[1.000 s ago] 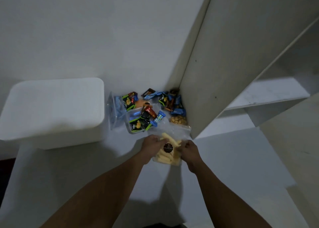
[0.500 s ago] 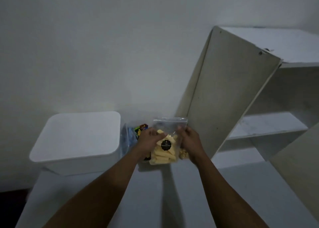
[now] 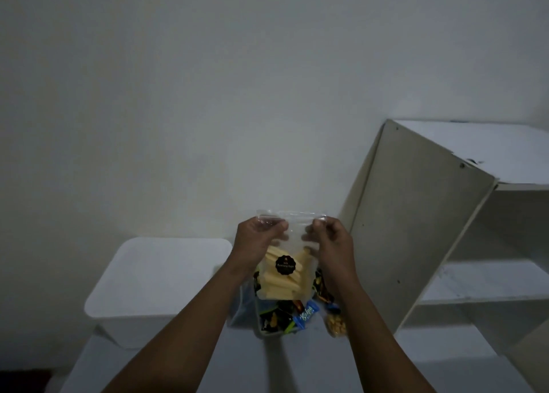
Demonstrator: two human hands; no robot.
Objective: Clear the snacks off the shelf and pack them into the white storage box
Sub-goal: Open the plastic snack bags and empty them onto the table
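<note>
I hold a clear zip bag of pale yellow snack sticks [image 3: 282, 276] upright in front of me, with a dark round label on its front. My left hand [image 3: 257, 241] pinches the bag's top left corner and my right hand [image 3: 329, 239] pinches the top right. Below the bag lies a pile of small snack packets [image 3: 285, 318] in black, blue and orange wrappers, plus a small bag of nuts [image 3: 335, 325]. The white storage box [image 3: 157, 285] stands to the left with its lid on.
A white shelf unit [image 3: 421, 223] stands to the right, its side panel close to my right hand; its visible shelves [image 3: 487, 282] look bare. A plain white wall is behind. Everything rests on a pale surface [image 3: 312, 363].
I have lifted the bag of snack sticks off the surface to chest height, and both hands have slid up to its top edge. The camera has tilted upward.
</note>
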